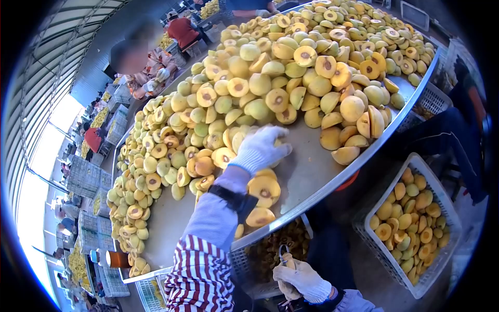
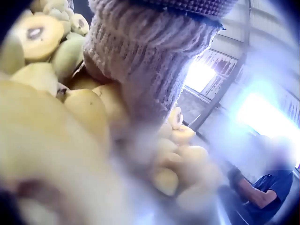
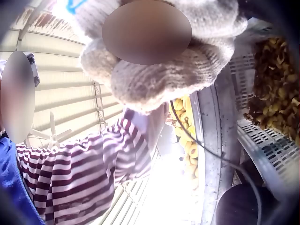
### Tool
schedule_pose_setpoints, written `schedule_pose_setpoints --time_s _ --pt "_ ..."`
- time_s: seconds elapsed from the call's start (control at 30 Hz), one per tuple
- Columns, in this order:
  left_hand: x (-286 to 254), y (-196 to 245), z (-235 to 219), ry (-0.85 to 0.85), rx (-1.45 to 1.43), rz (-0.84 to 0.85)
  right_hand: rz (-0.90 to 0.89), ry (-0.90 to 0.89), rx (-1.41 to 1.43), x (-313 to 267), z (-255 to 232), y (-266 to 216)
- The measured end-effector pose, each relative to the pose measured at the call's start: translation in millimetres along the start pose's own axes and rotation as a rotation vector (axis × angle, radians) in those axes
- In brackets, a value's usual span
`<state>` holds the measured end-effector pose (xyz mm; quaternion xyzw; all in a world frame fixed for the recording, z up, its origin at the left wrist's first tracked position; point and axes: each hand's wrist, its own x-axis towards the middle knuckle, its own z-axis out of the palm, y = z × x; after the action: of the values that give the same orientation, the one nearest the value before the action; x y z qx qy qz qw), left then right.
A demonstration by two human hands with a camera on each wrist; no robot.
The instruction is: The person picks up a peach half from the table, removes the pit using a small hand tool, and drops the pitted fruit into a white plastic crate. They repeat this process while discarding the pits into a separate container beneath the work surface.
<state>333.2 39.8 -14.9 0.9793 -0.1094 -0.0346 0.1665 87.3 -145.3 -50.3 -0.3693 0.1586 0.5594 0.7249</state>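
Observation:
My left hand (image 1: 261, 148), in a white knitted glove, reaches over the metal table (image 1: 312, 156) at the near edge of a big heap of halved yellow peaches (image 1: 228, 99). Its fingers are extended, close beside the fruit, with nothing gripped between them. In the left wrist view the ribbed glove (image 2: 140, 61) comes down among peaches (image 2: 89, 110), partly blurred. Low in the head view, my gloved right hand (image 1: 301, 281) grips a small tool with a curved metal loop (image 1: 284, 251). Curled fingers (image 3: 154, 84) fill the top of the right wrist view, where the tool is hidden.
A crate of dark scraps (image 1: 283, 244) stands below the table's raised rim (image 1: 358, 162). Right of it is a pale plastic crate (image 1: 364, 223) full of peach halves. An orange-brown cup (image 1: 117, 259) stands at the left corner. Other people work across and beside the table.

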Motion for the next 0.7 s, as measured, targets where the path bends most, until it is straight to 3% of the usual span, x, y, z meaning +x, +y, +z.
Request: schedule_pose_setpoints --time_s 0.03,0.13,0.17,0.23,0.3,0.33,0.37,0.43,0.47,0.53,0.6,0.7 --pt "-22 -11 -4 -0.03 -0.055 0.033 0.0 0.019 -0.022 0 1 0" --pt "-83 -29 -12 0.099 -0.203 -0.069 -0.003 0.038 -0.031 -3 7 -3" --pt "-100 -35 -16 0.055 -0.165 -0.127 -0.007 0.044 -0.043 -4 9 -2" --pt "-131 -50 -24 -0.045 -0.087 -0.245 -0.002 0.031 -0.058 -3 8 2" --pt "-147 -75 -29 -0.312 0.207 -0.097 0.002 0.016 -0.07 -4 8 1" --pt "-146 -70 -35 -0.444 0.349 -0.016 -0.019 0.043 -0.084 -3 9 2" --pt "-142 -62 -43 -0.486 0.386 -0.082 -0.02 0.032 -0.077 -3 10 0" --pt "-128 -6 -79 -0.58 0.444 -0.23 0.001 0.011 -0.067 -4 10 -1" --pt "-122 -12 -73 -0.295 0.338 -0.202 0.013 0.007 -0.066 -2 10 -2" --pt "-84 -20 -74 -0.087 0.164 -0.136 0.032 -0.001 -0.071 1 10 -4" --pt "-40 -46 -56 0.191 0.285 0.056 0.052 0.034 -0.088 0 13 -8" --pt "-1 -67 -19 0.213 0.499 -0.13 0.049 0.032 -0.046 4 10 -6"
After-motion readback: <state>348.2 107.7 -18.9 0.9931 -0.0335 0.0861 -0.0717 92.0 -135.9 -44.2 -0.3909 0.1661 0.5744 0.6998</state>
